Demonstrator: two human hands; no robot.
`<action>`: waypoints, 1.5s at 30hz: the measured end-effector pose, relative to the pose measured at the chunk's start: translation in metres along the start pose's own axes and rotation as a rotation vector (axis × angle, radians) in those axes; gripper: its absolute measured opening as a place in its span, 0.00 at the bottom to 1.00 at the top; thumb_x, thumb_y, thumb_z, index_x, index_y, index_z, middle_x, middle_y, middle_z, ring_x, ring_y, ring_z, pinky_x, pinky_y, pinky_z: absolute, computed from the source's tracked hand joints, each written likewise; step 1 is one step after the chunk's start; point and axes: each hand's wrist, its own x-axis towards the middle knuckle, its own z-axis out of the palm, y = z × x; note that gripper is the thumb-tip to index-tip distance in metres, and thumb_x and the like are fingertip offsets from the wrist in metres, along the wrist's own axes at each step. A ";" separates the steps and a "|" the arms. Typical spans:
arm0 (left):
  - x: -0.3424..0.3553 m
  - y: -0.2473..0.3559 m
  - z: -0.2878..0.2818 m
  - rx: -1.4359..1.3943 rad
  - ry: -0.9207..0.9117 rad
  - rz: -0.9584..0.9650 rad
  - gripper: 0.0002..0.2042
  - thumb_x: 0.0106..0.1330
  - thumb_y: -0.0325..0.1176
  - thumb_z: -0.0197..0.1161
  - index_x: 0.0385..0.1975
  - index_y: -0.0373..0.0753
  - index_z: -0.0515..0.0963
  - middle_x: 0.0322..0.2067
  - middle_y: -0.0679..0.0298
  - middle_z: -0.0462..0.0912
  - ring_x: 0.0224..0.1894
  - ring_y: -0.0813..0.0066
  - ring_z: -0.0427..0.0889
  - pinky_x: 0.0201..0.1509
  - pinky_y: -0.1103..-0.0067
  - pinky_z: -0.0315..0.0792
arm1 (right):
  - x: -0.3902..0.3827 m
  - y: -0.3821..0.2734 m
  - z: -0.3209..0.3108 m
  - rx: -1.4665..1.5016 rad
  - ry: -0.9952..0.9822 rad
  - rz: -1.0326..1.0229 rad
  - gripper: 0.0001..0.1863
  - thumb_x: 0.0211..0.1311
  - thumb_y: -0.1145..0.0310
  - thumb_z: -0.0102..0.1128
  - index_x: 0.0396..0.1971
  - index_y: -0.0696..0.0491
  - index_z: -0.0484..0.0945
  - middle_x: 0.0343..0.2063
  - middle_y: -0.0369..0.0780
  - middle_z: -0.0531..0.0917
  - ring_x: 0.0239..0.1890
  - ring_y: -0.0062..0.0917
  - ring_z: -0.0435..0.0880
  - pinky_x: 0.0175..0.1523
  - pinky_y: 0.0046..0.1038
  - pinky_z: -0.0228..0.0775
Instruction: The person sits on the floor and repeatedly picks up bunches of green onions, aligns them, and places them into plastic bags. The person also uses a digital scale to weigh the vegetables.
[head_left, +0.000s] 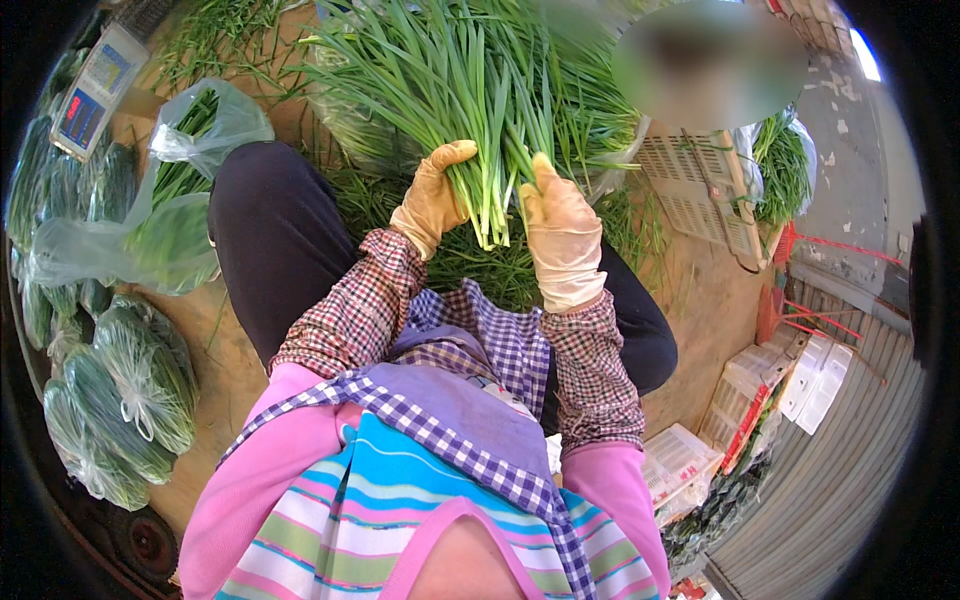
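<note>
Between my hands is a bunch of garlic chives (484, 150), its long green leaves fanning out ahead and its pale stem ends toward me. My left hand (435, 200), in a yellowish glove, is closed round the bunch's left side with the thumb on top. On the right side, my gloved right hand (562, 235) pinches stems between thumb and fingers. The fingertips beneath the leaves are hidden. Under both hands, loose chives (490, 270) lie in a heap between my knees.
Bagged greens (145, 370) and a digital scale (98, 92) are at the left. An opened plastic bag (200, 140) of chives stands by my left knee. To the right are a beige plastic crate (700, 185) and printed cartons (740, 400). A blurred patch covers the upper right.
</note>
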 end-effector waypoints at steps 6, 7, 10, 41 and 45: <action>-0.001 -0.003 0.014 -0.025 -0.161 -0.040 0.30 0.55 0.40 0.56 0.56 0.29 0.61 0.53 0.43 0.67 0.45 0.55 0.78 0.50 0.61 0.73 | -0.007 0.005 -0.010 1.026 -0.198 0.653 0.12 0.63 0.70 0.47 0.39 0.62 0.74 0.28 0.39 0.81 0.22 0.18 0.78 0.26 0.15 0.67; -0.004 -0.002 0.011 -0.111 -0.174 -0.106 0.31 0.55 0.41 0.56 0.57 0.29 0.60 0.54 0.43 0.66 0.45 0.54 0.78 0.50 0.60 0.73 | -0.006 0.004 -0.013 1.042 -0.261 0.708 0.11 0.64 0.71 0.46 0.38 0.62 0.74 0.28 0.40 0.81 0.21 0.18 0.78 0.26 0.15 0.68; -0.002 -0.003 0.019 -0.006 -0.148 0.025 0.32 0.54 0.37 0.57 0.58 0.29 0.58 0.55 0.43 0.65 0.45 0.55 0.78 0.53 0.59 0.71 | -0.006 -0.003 -0.009 1.005 -0.163 0.762 0.12 0.65 0.70 0.45 0.36 0.63 0.74 0.28 0.42 0.82 0.20 0.19 0.79 0.24 0.15 0.66; -0.009 0.009 0.023 -0.115 -0.234 0.086 0.33 0.51 0.31 0.54 0.60 0.32 0.56 0.60 0.47 0.58 0.55 0.56 0.71 0.50 0.63 0.75 | -0.022 -0.045 -0.052 0.301 0.235 0.023 0.13 0.50 0.71 0.62 0.38 0.54 0.80 0.40 0.41 0.80 0.44 0.31 0.76 0.53 0.30 0.64; -0.006 0.005 0.024 0.014 -0.148 0.065 0.35 0.47 0.35 0.55 0.59 0.29 0.56 0.57 0.47 0.63 0.57 0.57 0.68 0.60 0.64 0.66 | 0.002 -0.075 -0.044 -0.139 -0.075 -0.067 0.30 0.40 0.56 0.66 0.47 0.53 0.74 0.55 0.44 0.68 0.58 0.37 0.62 0.58 0.39 0.51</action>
